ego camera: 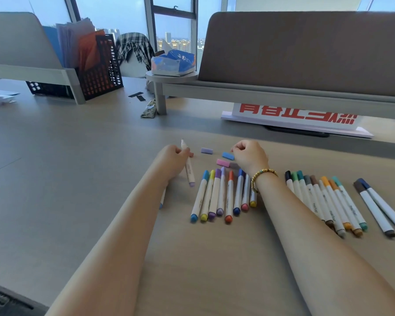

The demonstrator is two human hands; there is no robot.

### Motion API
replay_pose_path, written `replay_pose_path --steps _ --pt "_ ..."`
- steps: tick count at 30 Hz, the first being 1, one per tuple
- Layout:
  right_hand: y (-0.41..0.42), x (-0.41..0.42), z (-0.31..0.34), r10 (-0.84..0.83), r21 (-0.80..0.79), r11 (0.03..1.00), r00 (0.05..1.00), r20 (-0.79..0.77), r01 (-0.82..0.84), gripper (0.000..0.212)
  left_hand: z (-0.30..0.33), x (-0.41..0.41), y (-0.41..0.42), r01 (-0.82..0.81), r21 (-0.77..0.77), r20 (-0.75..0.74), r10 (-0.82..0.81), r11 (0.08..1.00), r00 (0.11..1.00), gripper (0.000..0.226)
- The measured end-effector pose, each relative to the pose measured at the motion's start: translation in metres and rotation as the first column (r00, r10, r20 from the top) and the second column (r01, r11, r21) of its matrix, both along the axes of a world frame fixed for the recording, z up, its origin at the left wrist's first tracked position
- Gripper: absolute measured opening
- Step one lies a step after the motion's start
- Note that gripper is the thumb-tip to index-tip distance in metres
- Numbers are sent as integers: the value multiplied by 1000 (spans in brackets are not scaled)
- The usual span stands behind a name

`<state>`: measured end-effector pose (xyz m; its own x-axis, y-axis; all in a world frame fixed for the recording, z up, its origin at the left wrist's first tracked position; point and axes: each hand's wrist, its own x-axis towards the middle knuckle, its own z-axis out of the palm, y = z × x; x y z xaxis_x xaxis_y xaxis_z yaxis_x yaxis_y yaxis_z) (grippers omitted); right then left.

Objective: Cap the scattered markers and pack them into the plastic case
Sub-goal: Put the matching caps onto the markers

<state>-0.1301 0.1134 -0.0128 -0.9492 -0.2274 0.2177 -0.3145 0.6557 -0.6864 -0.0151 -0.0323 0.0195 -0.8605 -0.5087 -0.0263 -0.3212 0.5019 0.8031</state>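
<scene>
- Here the left hand (175,156) is gripping an uncapped marker (188,165), fingers curled round its barrel; the bare tip is pointing to the far side and the lilac end toward the near side, so its long axis is running near to far.
- The right hand (249,156) is hovering with fingers curled over the loose caps; whether it is pinching one I cannot tell.
- A lilac cap (206,150) is lying on the desk (78,167) between the two hands, just right of the marker's tip and slightly nearer the left hand; a blue cap (228,156) and a pink cap (222,162) are lying beside the right hand.
- Probably the lilac cap is the match, and it needs turning to line up with the tip.
- Capped markers are lying in a row (224,195) on the near side and in a second group (328,201) to the right.
- No plastic case is showing.
</scene>
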Motion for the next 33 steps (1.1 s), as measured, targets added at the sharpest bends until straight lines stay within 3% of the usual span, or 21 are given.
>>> replay_pose_path --steps 3,6,10,14,18,24,29,31,33 --pt "-1 -1 0 68 121 991 997 -44 -62 17 -2 3 -3 36 224 57 -50 974 997 26" --pt "-2 -3 -1 102 246 966 993 -60 -84 17 -4 5 -6 54 322 91 -88 945 992 23" --pt "-1 -5 1 160 271 951 987 -31 -146 16 6 10 -12 67 396 38 -89 916 995 22" --pt "-4 -3 4 178 323 933 983 -34 -158 19 9 14 -27 47 365 19 -57 930 998 30" --pt "-20 -2 13 145 303 948 978 -149 -94 21 6 15 -30 25 323 83 -54 946 995 24" --pt "-55 -8 14 213 538 835 968 -131 -111 32 7 16 -30 63 304 75 -90 951 993 22" --pt "-60 -9 11 216 614 786 964 -158 -76 44 5 15 -27 96 283 45 -114 954 992 26" --pt "-57 -4 14 208 552 829 966 -155 -90 38 4 15 -25 103 255 33 -115 961 993 28" --pt "-53 3 20 206 252 950 977 -60 -185 23 5 14 -24 98 222 24 -106 970 994 29"
